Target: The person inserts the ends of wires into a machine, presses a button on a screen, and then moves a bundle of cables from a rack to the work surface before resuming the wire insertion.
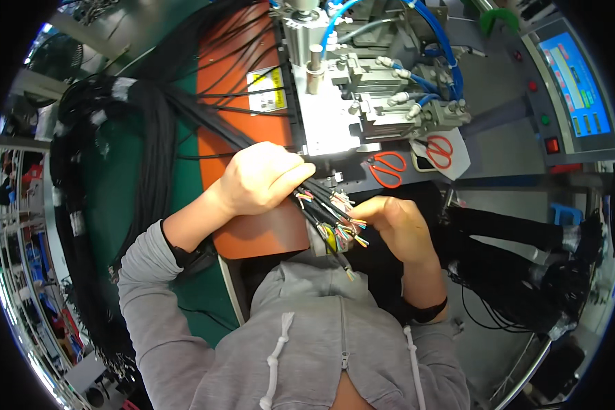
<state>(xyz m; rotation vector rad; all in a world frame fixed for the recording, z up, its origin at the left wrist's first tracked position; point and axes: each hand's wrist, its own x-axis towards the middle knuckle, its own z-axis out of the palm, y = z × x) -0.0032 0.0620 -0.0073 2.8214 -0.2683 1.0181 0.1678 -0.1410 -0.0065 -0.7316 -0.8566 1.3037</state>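
A bundle of black cables (321, 205) runs through my left hand (263, 179), which is closed around it over the orange board's near end. Past that grip the cable ends fan out, with thin coloured wires showing at their stripped tips. At those tips is my right hand (396, 222), its thumb and forefinger bent together on one of the cable ends. The pinch itself is partly hidden by the fingers. Behind the bundle the rest of the cables (219, 126) trail back to the far left.
A metal machine (328, 123) with blue air hoses stands just beyond my hands. Two pairs of red-handled scissors (387, 169) lie right of it. A control screen (575, 85) is at far right. More black cables (154, 157) hang over the green table (113, 188); others lie at right (519, 266).
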